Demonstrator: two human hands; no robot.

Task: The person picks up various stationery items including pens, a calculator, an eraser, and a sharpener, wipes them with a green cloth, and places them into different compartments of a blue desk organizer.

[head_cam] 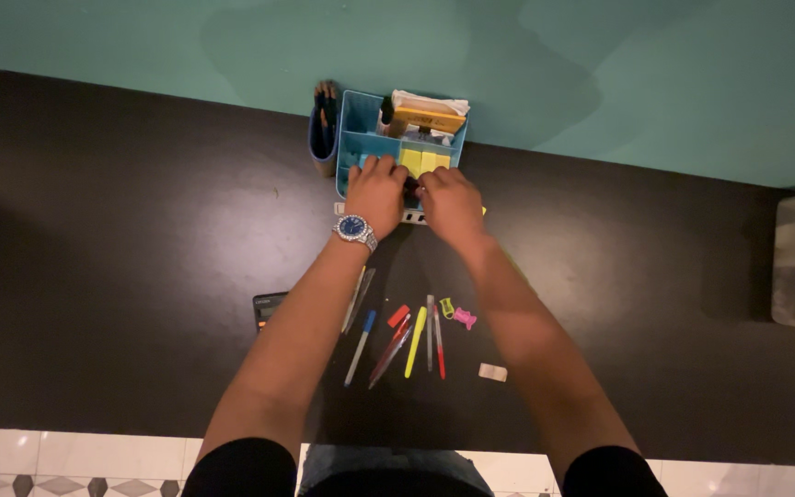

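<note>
Pens are lying loose nearest the person on the black surface. Farther out at twelve o'clock, the left hand and right hand are meeting at the blue organizer, fingers curled around something small, unidentifiable. Sorting seems underway; seating it needs care.

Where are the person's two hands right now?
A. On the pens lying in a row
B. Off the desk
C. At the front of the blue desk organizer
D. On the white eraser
C: the left hand and right hand sit together against the front edge of the blue desk organizer, away from the pens.
</note>
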